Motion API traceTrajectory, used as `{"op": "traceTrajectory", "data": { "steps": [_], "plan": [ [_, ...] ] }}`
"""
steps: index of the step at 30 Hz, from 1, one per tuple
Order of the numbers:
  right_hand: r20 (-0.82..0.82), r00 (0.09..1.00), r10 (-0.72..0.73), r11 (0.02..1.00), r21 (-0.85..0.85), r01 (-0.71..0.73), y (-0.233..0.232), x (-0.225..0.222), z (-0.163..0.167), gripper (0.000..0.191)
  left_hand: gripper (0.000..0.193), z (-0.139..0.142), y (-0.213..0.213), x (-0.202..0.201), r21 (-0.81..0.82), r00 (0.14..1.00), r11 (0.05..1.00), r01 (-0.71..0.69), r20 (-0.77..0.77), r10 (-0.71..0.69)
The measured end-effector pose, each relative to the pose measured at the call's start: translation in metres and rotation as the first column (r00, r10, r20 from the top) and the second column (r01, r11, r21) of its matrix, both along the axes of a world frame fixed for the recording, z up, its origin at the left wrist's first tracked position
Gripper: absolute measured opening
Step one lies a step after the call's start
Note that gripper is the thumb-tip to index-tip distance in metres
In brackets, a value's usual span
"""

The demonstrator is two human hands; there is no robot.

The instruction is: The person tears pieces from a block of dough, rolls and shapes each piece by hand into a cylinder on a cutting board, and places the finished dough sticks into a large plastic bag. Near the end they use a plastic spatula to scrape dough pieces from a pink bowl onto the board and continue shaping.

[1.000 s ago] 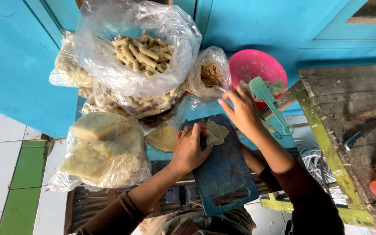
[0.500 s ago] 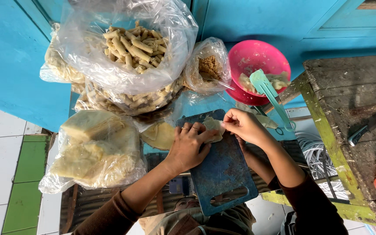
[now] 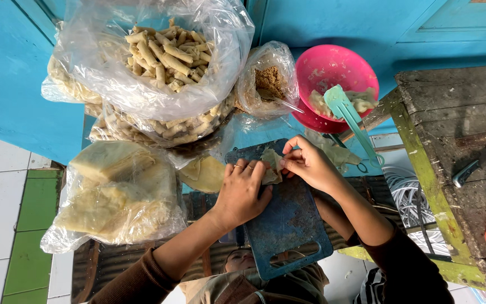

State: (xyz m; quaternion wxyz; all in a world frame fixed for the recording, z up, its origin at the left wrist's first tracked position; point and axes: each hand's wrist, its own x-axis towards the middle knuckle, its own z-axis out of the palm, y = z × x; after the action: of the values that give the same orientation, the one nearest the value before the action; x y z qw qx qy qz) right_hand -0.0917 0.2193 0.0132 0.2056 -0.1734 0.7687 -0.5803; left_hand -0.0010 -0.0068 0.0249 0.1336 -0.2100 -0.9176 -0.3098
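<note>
Reaching in from below, our left hand [image 3: 242,191] lies palm-down on the blue board [image 3: 288,225], fingers [image 3: 252,169] pressed together over the pale wrapper [image 3: 271,163]. Our right hand [image 3: 309,163] curls in from the right, fingertips pinching the wrapper's upper edge, just below the pink bowl [image 3: 333,70].

Bright even daylight, soft shadows, plastic glare, sharp focus, wide-angle edge distortion

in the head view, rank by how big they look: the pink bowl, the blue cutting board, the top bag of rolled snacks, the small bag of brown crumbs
1. Bag of rolled snacks
2. Blue cutting board, partly under the hands
3. Pink bowl
4. Small bag of brown crumbs
The board lies nearer the camera, so its lead over the bowl is unsure.
</note>
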Motion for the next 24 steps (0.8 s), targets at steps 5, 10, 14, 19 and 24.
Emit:
{"op": "traceTrajectory", "data": {
  "steps": [5,10,14,19,24],
  "plan": [
    [-0.056,0.998,0.030,0.998,0.048,-0.027,-0.003,0.007,0.002,0.018,0.042,0.001,-0.004,-0.002,-0.004,1.000,1.000,-0.011,0.017,0.012],
    [-0.144,0.987,0.078,0.985,0.165,-0.054,-0.007,0.013,0.014,0.010,0.032,-0.004,-0.008,-0.006,0.041,1.000,0.999,-0.008,-0.001,0.008],
    [-0.302,0.925,0.231,0.941,0.309,-0.135,-0.010,0.021,0.030,0.015,0.016,-0.014,-0.008,-0.010,0.042,0.987,0.999,-0.001,-0.162,0.008],
    [-0.593,0.751,0.291,0.923,0.380,-0.058,-0.019,0.033,0.034,0.026,0.008,-0.018,-0.002,-0.015,0.063,0.994,0.993,-0.102,-0.024,0.103],
    [-0.677,0.703,0.218,0.940,0.340,0.035,-0.026,0.032,0.021,0.015,0.026,-0.011,-0.004,-0.016,0.266,0.997,0.962,-0.069,-0.017,0.076]
  ]
}}
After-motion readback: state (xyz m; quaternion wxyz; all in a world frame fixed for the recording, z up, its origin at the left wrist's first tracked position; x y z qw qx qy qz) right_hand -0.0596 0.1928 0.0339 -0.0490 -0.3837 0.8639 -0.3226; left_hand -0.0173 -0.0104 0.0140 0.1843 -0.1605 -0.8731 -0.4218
